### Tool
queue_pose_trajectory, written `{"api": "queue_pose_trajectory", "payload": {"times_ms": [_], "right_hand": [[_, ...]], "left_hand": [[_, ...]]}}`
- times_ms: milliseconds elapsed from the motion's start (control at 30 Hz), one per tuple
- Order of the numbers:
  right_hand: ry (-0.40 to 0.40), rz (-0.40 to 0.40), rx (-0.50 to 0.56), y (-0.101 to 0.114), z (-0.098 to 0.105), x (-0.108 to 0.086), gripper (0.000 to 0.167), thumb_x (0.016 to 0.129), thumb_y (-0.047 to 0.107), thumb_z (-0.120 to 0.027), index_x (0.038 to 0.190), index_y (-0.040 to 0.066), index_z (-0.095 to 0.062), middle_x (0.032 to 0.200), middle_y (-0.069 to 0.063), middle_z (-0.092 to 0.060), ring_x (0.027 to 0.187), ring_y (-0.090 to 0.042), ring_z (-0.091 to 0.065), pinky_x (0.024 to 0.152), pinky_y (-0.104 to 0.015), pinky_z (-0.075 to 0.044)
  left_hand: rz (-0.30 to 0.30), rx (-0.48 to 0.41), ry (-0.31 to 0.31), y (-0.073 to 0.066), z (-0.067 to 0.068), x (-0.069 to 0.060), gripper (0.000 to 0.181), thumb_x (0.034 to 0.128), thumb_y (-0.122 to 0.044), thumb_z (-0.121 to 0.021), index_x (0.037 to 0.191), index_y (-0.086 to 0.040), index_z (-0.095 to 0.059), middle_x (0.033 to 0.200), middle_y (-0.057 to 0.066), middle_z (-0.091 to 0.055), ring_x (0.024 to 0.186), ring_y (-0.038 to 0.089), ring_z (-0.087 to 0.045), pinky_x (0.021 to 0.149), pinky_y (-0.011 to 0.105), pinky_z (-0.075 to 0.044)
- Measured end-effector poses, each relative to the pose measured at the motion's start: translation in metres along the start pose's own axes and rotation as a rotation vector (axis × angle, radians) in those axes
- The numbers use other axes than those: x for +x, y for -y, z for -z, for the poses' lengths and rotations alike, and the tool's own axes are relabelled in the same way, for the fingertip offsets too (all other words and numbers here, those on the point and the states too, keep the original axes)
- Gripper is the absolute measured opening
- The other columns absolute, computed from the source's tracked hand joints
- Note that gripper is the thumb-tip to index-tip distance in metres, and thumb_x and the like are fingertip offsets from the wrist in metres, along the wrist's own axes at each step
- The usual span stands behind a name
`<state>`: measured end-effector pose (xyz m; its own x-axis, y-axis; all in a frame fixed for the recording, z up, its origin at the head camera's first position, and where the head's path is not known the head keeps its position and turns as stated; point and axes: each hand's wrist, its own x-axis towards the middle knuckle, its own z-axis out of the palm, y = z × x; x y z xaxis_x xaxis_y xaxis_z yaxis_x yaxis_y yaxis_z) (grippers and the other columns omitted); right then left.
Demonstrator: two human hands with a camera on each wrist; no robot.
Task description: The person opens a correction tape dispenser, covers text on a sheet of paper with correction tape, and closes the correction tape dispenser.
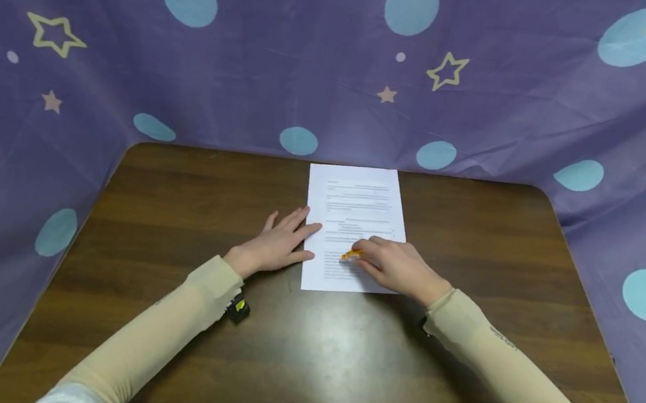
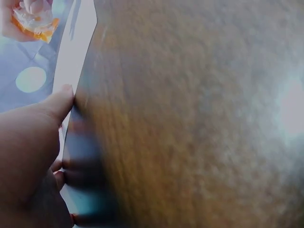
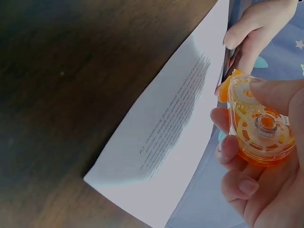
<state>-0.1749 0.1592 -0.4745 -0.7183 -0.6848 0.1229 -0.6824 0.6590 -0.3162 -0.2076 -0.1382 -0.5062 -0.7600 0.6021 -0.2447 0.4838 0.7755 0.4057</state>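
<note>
A printed sheet of paper [image 1: 353,198] lies on the table with lines of text across it. My left hand [image 1: 278,243] rests flat at its left edge, fingers spread and fingertips on the paper. In the left wrist view the thumb [image 2: 61,102] touches the sheet's edge. My right hand [image 1: 402,268] is over the lower part of the page and grips an orange, see-through correction tape [image 3: 261,126]. Its reels show through the case in the right wrist view, with the thumb on one side and curled fingers on the other. In the head view the hand hides most of the dispenser.
The brown wooden table [image 1: 190,199] extends around the paper on both sides and toward me. A purple curtain [image 1: 292,56] with stars and blue spots hangs behind and along both sides. Dark wrist devices [image 1: 238,307] show under the sleeves.
</note>
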Motion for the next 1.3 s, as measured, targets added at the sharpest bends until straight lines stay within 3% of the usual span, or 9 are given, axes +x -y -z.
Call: {"api": "queue_pose_trajectory", "payload": {"times_ms": [100,333,767,1033,1300], "right_hand": [[0.002,-0.002,0.0,0.001,0.001,0.002,0.016,0.1,0.023,-0.071,0.115,0.017,-0.071,0.094,0.003,-0.07,0.071,-0.011,-0.059,0.058,-0.032,-0.049],[0.0,0.001,-0.01,-0.003,0.004,0.013,0.015,0.1,0.022,-0.072,0.114,0.017,-0.07,0.092,0.002,-0.069,0.07,-0.011,-0.058,0.057,-0.033,-0.049],[0.136,-0.007,-0.023,0.007,-0.003,0.047,0.014,0.1,0.021,-0.071,0.113,0.017,-0.071,0.09,0.0,-0.069,0.072,-0.014,-0.062,0.062,-0.038,-0.054],[0.154,-0.007,-0.038,0.016,-0.006,0.056,0.009,0.099,0.023,-0.073,0.106,0.016,-0.072,0.083,-0.001,-0.068,0.07,-0.016,-0.064,0.062,-0.042,-0.055],[0.182,0.055,-0.144,0.02,-0.003,0.07,0.006,0.094,0.014,-0.076,0.096,0.015,-0.07,0.083,-0.003,-0.07,0.069,-0.019,-0.067,0.06,-0.043,-0.057]], "left_hand": [[0.011,0.002,0.002,-0.001,-0.001,0.0,0.069,0.1075,-0.048,-0.053,0.166,-0.017,-0.031,0.174,0.019,-0.005,0.161,0.035,-0.005,0.121,0.07,-0.002],[0.009,0.02,0.032,-0.003,0.003,-0.002,0.102,0.0916,-0.066,-0.068,0.168,-0.018,-0.021,0.174,0.019,0.001,0.161,0.034,-0.001,0.122,0.068,0.0],[0.01,0.033,0.042,-0.001,0.002,-0.002,0.103,0.092,-0.066,-0.068,0.169,-0.019,-0.018,0.174,0.017,0.0,0.161,0.033,0.001,0.121,0.07,0.001],[-0.024,0.022,0.033,-0.003,0.001,-0.002,0.102,0.0921,-0.063,-0.07,0.168,-0.015,-0.021,0.173,0.022,-0.002,0.161,0.037,-0.002,0.12,0.072,-0.001],[-0.019,0.021,0.023,-0.004,0.005,-0.003,0.101,0.0919,-0.062,-0.07,0.167,-0.013,-0.024,0.173,0.022,-0.005,0.161,0.038,-0.004,0.12,0.072,-0.002]]}}
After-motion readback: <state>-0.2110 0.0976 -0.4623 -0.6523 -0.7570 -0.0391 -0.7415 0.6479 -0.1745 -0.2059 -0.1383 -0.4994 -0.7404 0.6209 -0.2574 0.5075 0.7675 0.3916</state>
